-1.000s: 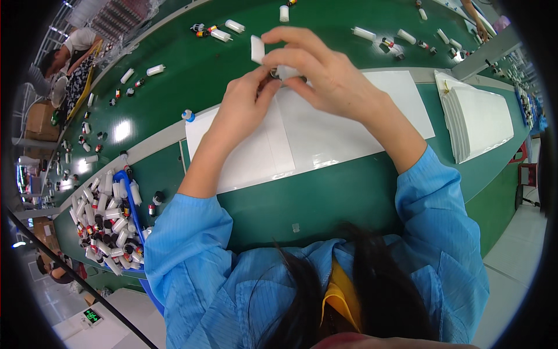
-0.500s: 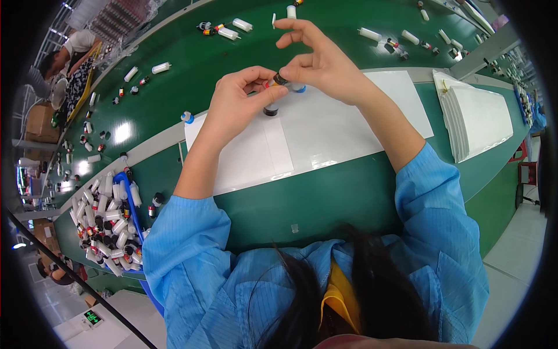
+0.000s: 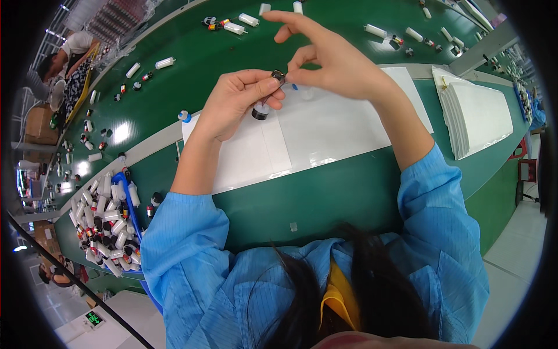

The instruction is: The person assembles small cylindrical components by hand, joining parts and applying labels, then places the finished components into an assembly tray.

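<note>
My left hand (image 3: 239, 99) is closed, pinching a small black part (image 3: 278, 75) between thumb and fingers. Below its fingers hangs a short black-and-white cylinder (image 3: 260, 111), seemingly joined to that part by something thin and dark. My right hand (image 3: 334, 61) has its thumb and a fingertip pressed together just right of the black part. Whatever that pinch holds is too small to make out; its other fingers reach up and left. Underneath it, on a white sheet (image 3: 349, 134), lies a pale translucent item (image 3: 308, 93) with a blue end, partly hidden.
A blue tray (image 3: 129, 200) at left is heaped with white tubes with black and red parts. A blue-and-white piece (image 3: 185, 116) stands beside the sheet. More tubes (image 3: 165, 63) lie scattered over the green belt (image 3: 192, 64). White folded sheets (image 3: 479, 119) are stacked at right.
My left hand has turned the part, and the cylinder hangs lower and further left. My right hand has shifted slightly right. Loose pieces on the green belt have moved a little right.
</note>
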`<state>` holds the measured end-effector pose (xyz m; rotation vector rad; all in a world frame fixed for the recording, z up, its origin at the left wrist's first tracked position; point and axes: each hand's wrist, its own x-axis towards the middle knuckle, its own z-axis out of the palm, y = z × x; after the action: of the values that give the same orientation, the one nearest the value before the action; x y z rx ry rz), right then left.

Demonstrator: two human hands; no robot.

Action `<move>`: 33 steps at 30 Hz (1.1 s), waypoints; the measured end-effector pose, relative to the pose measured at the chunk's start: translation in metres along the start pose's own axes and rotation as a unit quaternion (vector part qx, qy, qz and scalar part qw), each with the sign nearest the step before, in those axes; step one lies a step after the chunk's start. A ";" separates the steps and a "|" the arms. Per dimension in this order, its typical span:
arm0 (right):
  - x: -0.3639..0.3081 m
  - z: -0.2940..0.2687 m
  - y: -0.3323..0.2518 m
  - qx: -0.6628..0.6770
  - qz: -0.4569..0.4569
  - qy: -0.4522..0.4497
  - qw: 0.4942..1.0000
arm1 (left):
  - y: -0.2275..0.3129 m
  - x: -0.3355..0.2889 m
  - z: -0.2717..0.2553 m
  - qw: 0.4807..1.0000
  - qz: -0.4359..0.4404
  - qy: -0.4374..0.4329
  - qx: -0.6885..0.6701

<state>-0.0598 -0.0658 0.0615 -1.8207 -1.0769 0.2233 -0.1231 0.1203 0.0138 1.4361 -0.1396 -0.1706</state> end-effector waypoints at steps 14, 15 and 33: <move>0.011 0.007 0.042 0.227 0.042 0.272 0.934 | 0.005 -0.006 0.004 0.970 -0.033 -0.036 -0.236; 0.010 0.003 0.042 0.308 0.081 0.297 0.900 | 0.004 -0.007 0.005 0.966 -0.033 -0.016 -0.254; -0.005 0.063 0.012 0.504 0.120 0.166 0.839 | 0.001 -0.007 0.030 0.960 0.088 -0.010 -0.265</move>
<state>-0.0918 -0.0311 0.0185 -0.9522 -0.3270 0.4931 -0.1361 0.0929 0.0185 0.8821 -0.2197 -0.0683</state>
